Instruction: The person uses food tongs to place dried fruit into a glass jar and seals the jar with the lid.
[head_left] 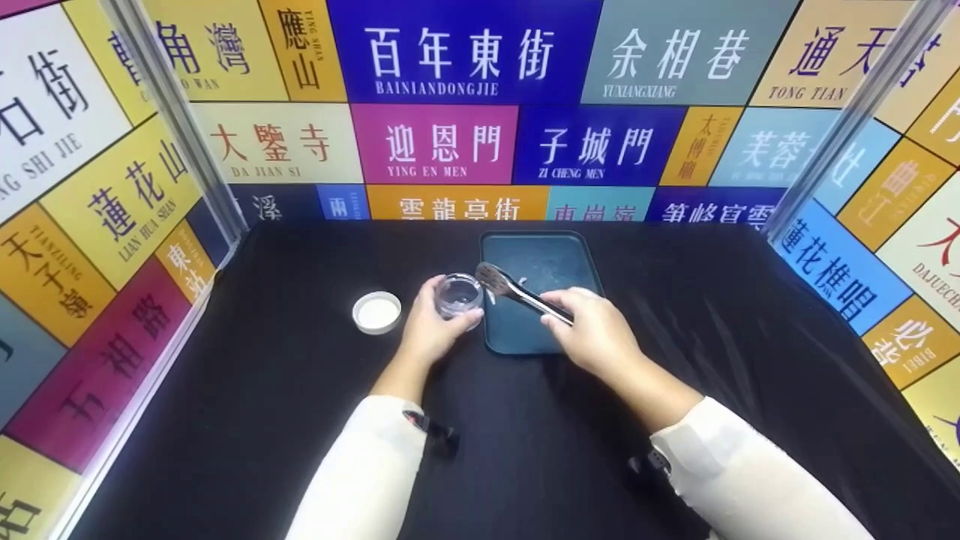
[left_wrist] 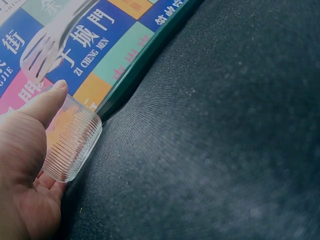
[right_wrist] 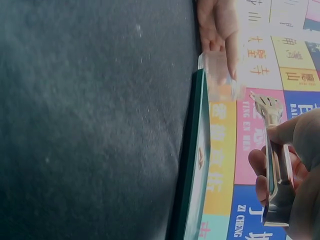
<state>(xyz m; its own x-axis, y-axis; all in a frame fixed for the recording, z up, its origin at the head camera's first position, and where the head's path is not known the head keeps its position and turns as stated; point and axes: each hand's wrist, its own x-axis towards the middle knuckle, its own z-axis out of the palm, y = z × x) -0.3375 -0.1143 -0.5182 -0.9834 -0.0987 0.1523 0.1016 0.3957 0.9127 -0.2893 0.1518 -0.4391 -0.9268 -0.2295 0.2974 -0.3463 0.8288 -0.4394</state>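
A clear jar (head_left: 459, 297) with no lid on it is gripped by my left hand (head_left: 426, 328), thumb on the near side; its ribbed wall (left_wrist: 75, 145) shows in the left wrist view. My right hand (head_left: 602, 332) holds metal tongs (head_left: 517, 289) by their arms. The slotted heads of the tongs (right_wrist: 270, 106) hang just right of the jar's rim in the head view, above the tray's left edge. Whether anything is pinched between those heads I cannot tell. Under the tongs lies a dark blue-green tray (head_left: 525, 339) with a few small pale pieces (head_left: 491, 298) on it.
Left of the jar, a white round lid (head_left: 377, 313) lies on the black cloth-covered table (head_left: 300, 375). Panels with coloured printed signs (head_left: 435, 142) enclose the table at the back and sides, joined by metal posts (head_left: 180, 112) at the corners.
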